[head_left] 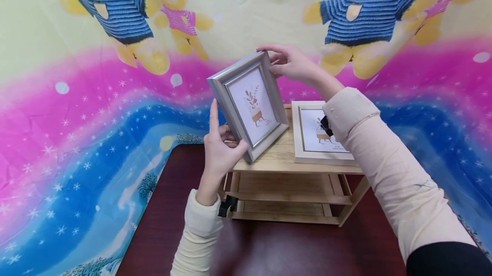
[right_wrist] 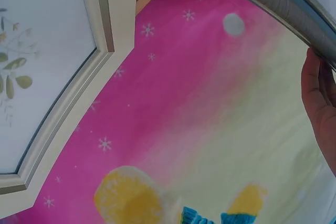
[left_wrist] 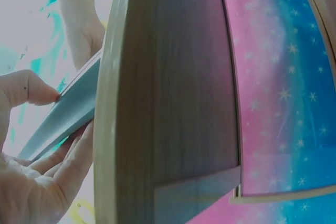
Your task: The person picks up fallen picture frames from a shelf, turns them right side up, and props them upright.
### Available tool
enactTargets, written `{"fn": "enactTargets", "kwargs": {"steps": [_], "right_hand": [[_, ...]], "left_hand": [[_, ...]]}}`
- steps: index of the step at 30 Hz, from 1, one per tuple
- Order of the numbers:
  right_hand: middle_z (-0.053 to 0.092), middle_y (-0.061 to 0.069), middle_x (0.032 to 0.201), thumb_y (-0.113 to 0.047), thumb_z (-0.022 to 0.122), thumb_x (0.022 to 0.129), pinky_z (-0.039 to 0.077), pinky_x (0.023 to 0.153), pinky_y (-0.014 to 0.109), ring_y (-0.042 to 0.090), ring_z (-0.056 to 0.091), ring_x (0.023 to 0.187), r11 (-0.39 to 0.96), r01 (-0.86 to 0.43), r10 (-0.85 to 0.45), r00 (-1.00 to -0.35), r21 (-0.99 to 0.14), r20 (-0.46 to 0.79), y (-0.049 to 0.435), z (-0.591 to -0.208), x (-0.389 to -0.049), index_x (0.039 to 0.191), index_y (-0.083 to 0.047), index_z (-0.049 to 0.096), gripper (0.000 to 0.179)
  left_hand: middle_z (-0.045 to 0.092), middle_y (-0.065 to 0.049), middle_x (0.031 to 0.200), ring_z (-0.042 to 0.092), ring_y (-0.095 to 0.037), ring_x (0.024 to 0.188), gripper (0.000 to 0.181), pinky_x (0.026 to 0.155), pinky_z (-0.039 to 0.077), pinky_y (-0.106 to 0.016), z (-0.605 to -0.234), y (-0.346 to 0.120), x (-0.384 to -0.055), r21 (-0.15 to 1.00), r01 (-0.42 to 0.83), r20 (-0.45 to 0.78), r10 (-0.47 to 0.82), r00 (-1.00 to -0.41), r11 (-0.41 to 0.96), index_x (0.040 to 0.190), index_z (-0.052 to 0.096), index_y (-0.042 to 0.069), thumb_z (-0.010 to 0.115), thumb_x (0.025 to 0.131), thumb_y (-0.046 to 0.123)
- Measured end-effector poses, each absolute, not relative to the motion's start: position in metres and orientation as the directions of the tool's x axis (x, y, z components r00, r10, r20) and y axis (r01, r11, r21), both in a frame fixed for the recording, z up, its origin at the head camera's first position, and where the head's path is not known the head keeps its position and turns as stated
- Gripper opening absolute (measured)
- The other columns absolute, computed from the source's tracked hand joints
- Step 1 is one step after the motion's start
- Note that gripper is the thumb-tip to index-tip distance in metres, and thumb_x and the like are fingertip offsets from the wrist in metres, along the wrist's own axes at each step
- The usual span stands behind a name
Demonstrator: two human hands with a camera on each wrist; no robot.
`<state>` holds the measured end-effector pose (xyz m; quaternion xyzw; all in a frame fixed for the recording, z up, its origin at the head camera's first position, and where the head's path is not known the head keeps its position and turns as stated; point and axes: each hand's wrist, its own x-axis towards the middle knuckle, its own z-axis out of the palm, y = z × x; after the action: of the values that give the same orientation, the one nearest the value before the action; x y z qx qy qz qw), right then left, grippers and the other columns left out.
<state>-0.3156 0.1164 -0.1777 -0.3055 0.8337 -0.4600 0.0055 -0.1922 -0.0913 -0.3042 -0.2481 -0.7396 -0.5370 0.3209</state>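
Note:
A silver-grey picture frame (head_left: 253,105), with a print of a potted plant behind its front, is tilted above the left part of a light wooden rack (head_left: 269,165). My left hand (head_left: 223,150) grips its lower left side. In the left wrist view the thumb (left_wrist: 39,90) lies on one face of the frame and the fingers (left_wrist: 68,163) on the other. Up at the top right corner, my right hand (head_left: 294,63) holds the frame, its fingers partly hidden behind it. A cream picture frame (head_left: 303,156) with a similar print lies face up on the rack, beneath my right forearm.
The rack has lower slatted shelves (head_left: 284,190) and stands on a dark red table (head_left: 165,207). Behind it hangs a colourful cloth (head_left: 115,109) printed with bears and snowflakes, which also drapes along both sides of the table.

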Motion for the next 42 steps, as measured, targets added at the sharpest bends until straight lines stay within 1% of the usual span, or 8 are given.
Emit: {"fn": "enactTargets", "kwargs": {"steps": [3,6,10,14,19,24,28,42], "right_hand": [[0.057,0.019,0.115,0.005,0.044,0.091,0.049,0.083,0.037,0.027,0.062,0.091,0.401,-0.504,-0.509,-0.817,-0.765,0.272,0.118,-0.176,-0.313,0.137,-0.015,0.040,0.051],[0.057,0.020,0.114,0.005,0.044,0.091,0.049,0.082,0.037,0.028,0.062,0.090,0.407,-0.510,-0.512,-0.815,-0.758,0.273,0.120,-0.176,-0.309,0.137,-0.015,0.040,0.050],[0.057,0.020,0.112,0.005,0.045,0.090,0.050,0.081,0.038,0.029,0.061,0.091,0.417,-0.531,-0.526,-0.803,-0.738,0.281,0.122,-0.176,-0.306,0.136,-0.013,0.040,0.049],[0.057,0.020,0.111,0.006,0.045,0.090,0.051,0.079,0.037,0.029,0.060,0.092,0.412,-0.541,-0.542,-0.792,-0.734,0.280,0.125,-0.176,-0.303,0.135,-0.011,0.039,0.049],[0.056,0.018,0.111,0.006,0.047,0.090,0.052,0.077,0.034,0.028,0.060,0.094,0.408,-0.516,-0.538,-0.802,-0.753,0.259,0.129,-0.177,-0.299,0.137,-0.012,0.037,0.051],[0.054,0.019,0.110,0.005,0.048,0.089,0.052,0.076,0.033,0.028,0.058,0.096,0.409,-0.494,-0.527,-0.814,-0.767,0.244,0.132,-0.177,-0.293,0.138,-0.013,0.033,0.054],[0.053,0.020,0.108,0.004,0.049,0.089,0.052,0.076,0.032,0.026,0.058,0.094,0.405,-0.483,-0.513,-0.823,-0.776,0.244,0.134,-0.178,-0.290,0.138,-0.012,0.032,0.054],[0.057,0.018,0.102,-0.001,0.057,0.087,0.052,0.071,0.028,0.022,0.063,0.082,0.443,-0.553,-0.508,-0.803,-0.705,0.311,0.144,-0.180,-0.269,0.136,-0.009,0.035,0.054]], "left_hand": [[0.067,-0.017,0.080,0.064,-0.021,0.061,0.098,0.055,0.054,-0.036,-0.298,-0.099,-0.192,0.657,0.690,0.711,0.053,-0.701,0.305,0.147,0.012,0.012,0.063,0.066,-0.006],[0.066,-0.021,0.081,0.063,-0.027,0.062,0.096,0.057,0.054,-0.041,-0.287,-0.103,-0.185,0.680,0.669,0.680,0.082,-0.728,0.302,0.146,0.011,0.005,0.062,0.066,-0.009],[0.064,-0.027,0.084,0.061,-0.035,0.065,0.094,0.060,0.054,-0.039,-0.275,-0.107,-0.177,0.719,0.640,0.638,0.107,-0.762,0.270,0.144,0.012,0.000,0.063,0.066,-0.011],[0.064,-0.025,0.086,0.062,-0.032,0.066,0.097,0.061,0.054,-0.032,-0.282,-0.115,-0.185,0.755,0.611,0.602,0.117,-0.790,0.239,0.146,0.013,0.009,0.064,0.066,-0.011],[0.063,-0.020,0.089,0.062,-0.024,0.064,0.099,0.062,0.054,-0.032,-0.294,-0.124,-0.202,0.752,0.623,0.605,0.148,-0.782,0.215,0.147,0.014,0.020,0.064,0.067,-0.009],[0.060,-0.018,0.089,0.060,-0.020,0.064,0.099,0.064,0.054,-0.031,-0.292,-0.131,-0.207,0.771,0.605,0.578,0.181,-0.796,0.199,0.147,0.014,0.023,0.063,0.067,-0.010],[0.058,-0.018,0.090,0.057,-0.021,0.064,0.098,0.062,0.053,-0.028,-0.288,-0.136,-0.208,0.789,0.582,0.549,0.202,-0.811,0.196,0.147,0.015,0.025,0.061,0.068,-0.011],[0.056,-0.018,0.095,0.058,-0.020,0.067,0.096,0.063,0.052,-0.030,-0.289,-0.145,-0.219,0.807,0.576,0.532,0.262,-0.806,0.134,0.146,0.017,0.027,0.058,0.070,-0.014]]}}
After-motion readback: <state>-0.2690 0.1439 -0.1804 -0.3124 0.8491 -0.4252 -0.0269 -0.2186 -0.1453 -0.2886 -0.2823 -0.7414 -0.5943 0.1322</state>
